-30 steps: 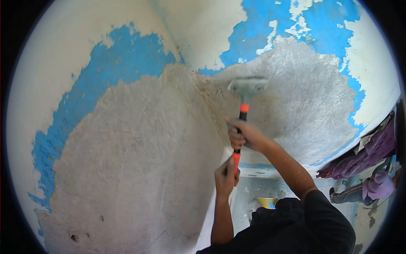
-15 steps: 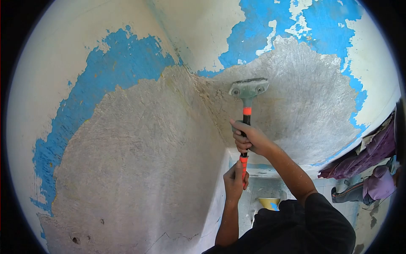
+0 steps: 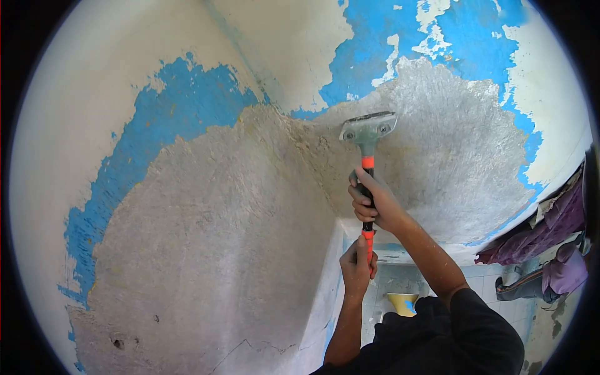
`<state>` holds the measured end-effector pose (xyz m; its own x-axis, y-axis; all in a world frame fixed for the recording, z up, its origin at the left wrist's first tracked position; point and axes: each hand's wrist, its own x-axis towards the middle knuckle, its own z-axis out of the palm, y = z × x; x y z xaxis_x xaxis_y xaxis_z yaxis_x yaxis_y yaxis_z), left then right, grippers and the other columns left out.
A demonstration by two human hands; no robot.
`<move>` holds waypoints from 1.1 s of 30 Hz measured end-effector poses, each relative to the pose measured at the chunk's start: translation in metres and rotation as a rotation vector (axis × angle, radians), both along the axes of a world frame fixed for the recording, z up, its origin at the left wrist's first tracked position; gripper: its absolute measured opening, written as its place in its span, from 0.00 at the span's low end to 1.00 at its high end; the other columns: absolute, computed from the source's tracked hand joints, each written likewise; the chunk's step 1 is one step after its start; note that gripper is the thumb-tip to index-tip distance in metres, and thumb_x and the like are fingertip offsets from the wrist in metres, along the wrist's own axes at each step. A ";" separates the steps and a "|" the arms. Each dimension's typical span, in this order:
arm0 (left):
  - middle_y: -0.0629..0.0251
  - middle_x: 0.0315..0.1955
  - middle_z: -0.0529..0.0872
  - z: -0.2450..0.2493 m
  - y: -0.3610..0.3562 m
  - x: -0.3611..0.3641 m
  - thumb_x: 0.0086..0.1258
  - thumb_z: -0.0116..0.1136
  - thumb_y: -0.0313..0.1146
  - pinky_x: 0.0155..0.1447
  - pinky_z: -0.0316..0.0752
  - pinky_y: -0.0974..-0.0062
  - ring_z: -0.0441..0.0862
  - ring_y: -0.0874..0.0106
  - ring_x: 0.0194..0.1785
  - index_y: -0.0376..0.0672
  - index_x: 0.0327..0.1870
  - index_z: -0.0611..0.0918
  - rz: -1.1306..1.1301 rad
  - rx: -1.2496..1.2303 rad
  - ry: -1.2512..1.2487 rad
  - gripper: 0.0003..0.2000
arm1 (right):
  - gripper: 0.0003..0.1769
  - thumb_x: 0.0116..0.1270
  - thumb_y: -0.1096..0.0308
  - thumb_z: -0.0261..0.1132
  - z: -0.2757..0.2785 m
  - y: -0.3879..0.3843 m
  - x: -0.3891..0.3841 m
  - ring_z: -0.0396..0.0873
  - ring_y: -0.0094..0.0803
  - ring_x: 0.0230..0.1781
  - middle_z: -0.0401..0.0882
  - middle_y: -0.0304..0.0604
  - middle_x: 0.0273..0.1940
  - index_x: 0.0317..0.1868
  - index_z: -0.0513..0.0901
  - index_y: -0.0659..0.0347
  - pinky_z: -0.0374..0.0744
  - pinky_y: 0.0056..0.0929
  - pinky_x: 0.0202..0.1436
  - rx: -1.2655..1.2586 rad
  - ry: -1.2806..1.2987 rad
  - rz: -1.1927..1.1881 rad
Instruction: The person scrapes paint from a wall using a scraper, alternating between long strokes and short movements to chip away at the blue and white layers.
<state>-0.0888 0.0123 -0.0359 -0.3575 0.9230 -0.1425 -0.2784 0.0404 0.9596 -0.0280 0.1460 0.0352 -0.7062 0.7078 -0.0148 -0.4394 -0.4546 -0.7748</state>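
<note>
A long-handled scraper (image 3: 369, 134) with a wide metal head lies with its blade at the grey bared wall (image 3: 437, 150), below the blue paint (image 3: 369, 56). My right hand (image 3: 375, 199) is wrapped round the black middle of its handle. Lower down, my left hand (image 3: 359, 265) grips the orange end of the same handle. The wall corner runs just left of the scraper head.
Left of the corner, another wall has a grey bared patch (image 3: 206, 237) edged by blue paint (image 3: 181, 100). A yellow bucket (image 3: 403, 304) stands below. At the right are purple cloth (image 3: 540, 228) and a person (image 3: 556, 275).
Both hands and the lower handle have shifted slightly right in view, and the scraper head is tilted a little more. The head view has shifted slightly too.
</note>
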 end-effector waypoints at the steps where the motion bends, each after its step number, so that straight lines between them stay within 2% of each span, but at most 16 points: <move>1: 0.72 0.14 0.69 0.002 0.003 -0.001 0.78 0.45 0.52 0.17 0.56 0.82 0.62 0.83 0.13 0.34 0.51 0.81 -0.002 0.011 0.030 0.26 | 0.22 0.76 0.43 0.51 0.002 0.002 0.000 0.49 0.15 0.09 0.55 0.28 0.18 0.37 0.66 0.53 0.53 0.19 0.12 0.021 0.038 -0.022; 4: 0.71 0.14 0.69 0.024 0.012 -0.004 0.79 0.43 0.53 0.17 0.55 0.82 0.63 0.83 0.13 0.34 0.51 0.81 -0.025 0.018 0.089 0.27 | 0.22 0.76 0.41 0.48 0.011 0.000 -0.001 0.51 0.15 0.11 0.58 0.29 0.20 0.39 0.66 0.53 0.54 0.19 0.12 0.036 0.107 -0.076; 6: 0.71 0.14 0.68 0.020 0.014 -0.001 0.79 0.41 0.54 0.18 0.56 0.82 0.62 0.82 0.13 0.33 0.52 0.80 -0.029 0.030 0.073 0.28 | 0.23 0.76 0.40 0.46 0.025 0.004 -0.001 0.52 0.15 0.11 0.59 0.29 0.21 0.41 0.67 0.53 0.54 0.19 0.12 0.046 0.116 -0.092; 9: 0.71 0.14 0.68 0.003 0.009 0.002 0.79 0.41 0.54 0.18 0.57 0.81 0.62 0.82 0.13 0.33 0.53 0.80 -0.002 0.034 0.050 0.28 | 0.26 0.75 0.36 0.45 0.010 0.002 -0.002 0.51 0.16 0.11 0.59 0.29 0.21 0.42 0.66 0.52 0.55 0.19 0.12 0.011 0.158 -0.085; 12: 0.71 0.15 0.68 -0.009 0.002 0.010 0.79 0.40 0.55 0.18 0.58 0.81 0.63 0.82 0.13 0.32 0.53 0.79 -0.028 -0.006 0.011 0.29 | 0.32 0.71 0.30 0.44 -0.004 -0.006 0.002 0.53 0.16 0.12 0.58 0.29 0.20 0.38 0.66 0.54 0.55 0.18 0.14 0.032 0.024 -0.124; 15: 0.70 0.15 0.69 -0.008 0.004 0.013 0.79 0.37 0.56 0.17 0.59 0.81 0.63 0.81 0.13 0.30 0.52 0.78 -0.042 -0.023 0.044 0.31 | 0.32 0.70 0.29 0.44 -0.005 0.003 0.004 0.52 0.16 0.12 0.58 0.29 0.21 0.38 0.66 0.52 0.55 0.19 0.14 0.059 -0.009 -0.086; 19: 0.70 0.15 0.68 0.023 0.013 0.007 0.79 0.37 0.56 0.17 0.59 0.81 0.63 0.81 0.14 0.30 0.52 0.78 -0.053 -0.010 0.037 0.31 | 0.29 0.72 0.31 0.44 0.037 0.001 0.003 0.51 0.16 0.11 0.58 0.29 0.20 0.40 0.68 0.51 0.53 0.18 0.13 0.046 -0.024 -0.146; 22: 0.71 0.16 0.68 0.009 0.012 0.009 0.79 0.39 0.55 0.19 0.59 0.81 0.62 0.81 0.14 0.32 0.53 0.79 -0.024 0.018 0.008 0.29 | 0.30 0.71 0.31 0.45 0.023 0.003 0.004 0.50 0.16 0.11 0.57 0.28 0.19 0.38 0.68 0.51 0.53 0.18 0.13 -0.034 -0.041 -0.124; 26: 0.70 0.16 0.68 -0.006 0.009 0.021 0.79 0.39 0.55 0.19 0.59 0.81 0.62 0.81 0.14 0.32 0.53 0.79 -0.014 -0.021 -0.040 0.30 | 0.30 0.71 0.31 0.45 0.001 0.005 0.007 0.50 0.15 0.11 0.55 0.28 0.18 0.36 0.67 0.52 0.52 0.18 0.13 -0.007 -0.114 -0.081; 29: 0.70 0.16 0.69 0.012 0.013 0.017 0.79 0.39 0.55 0.19 0.59 0.81 0.63 0.81 0.15 0.32 0.53 0.79 -0.019 0.019 -0.022 0.29 | 0.31 0.71 0.31 0.45 0.023 0.006 0.004 0.50 0.15 0.11 0.54 0.27 0.18 0.34 0.67 0.53 0.53 0.18 0.13 0.054 -0.092 -0.097; 31: 0.70 0.16 0.69 0.043 0.025 0.014 0.79 0.39 0.55 0.19 0.59 0.82 0.63 0.81 0.15 0.32 0.53 0.79 -0.003 0.079 0.015 0.29 | 0.32 0.71 0.30 0.45 0.064 0.011 0.002 0.50 0.15 0.11 0.54 0.27 0.18 0.33 0.66 0.53 0.53 0.18 0.13 0.082 -0.101 -0.157; 33: 0.70 0.16 0.69 0.047 0.029 0.016 0.79 0.39 0.54 0.20 0.59 0.82 0.64 0.81 0.15 0.32 0.53 0.79 0.006 0.086 0.034 0.29 | 0.32 0.71 0.30 0.44 0.071 0.014 0.004 0.50 0.15 0.11 0.55 0.27 0.18 0.32 0.66 0.53 0.53 0.18 0.13 0.113 -0.063 -0.176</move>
<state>-0.0730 0.0416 0.0113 -0.3666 0.9290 -0.0508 -0.2453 -0.0438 0.9685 -0.0243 0.1596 0.1058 -0.5722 0.8195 0.0319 -0.4533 -0.2836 -0.8450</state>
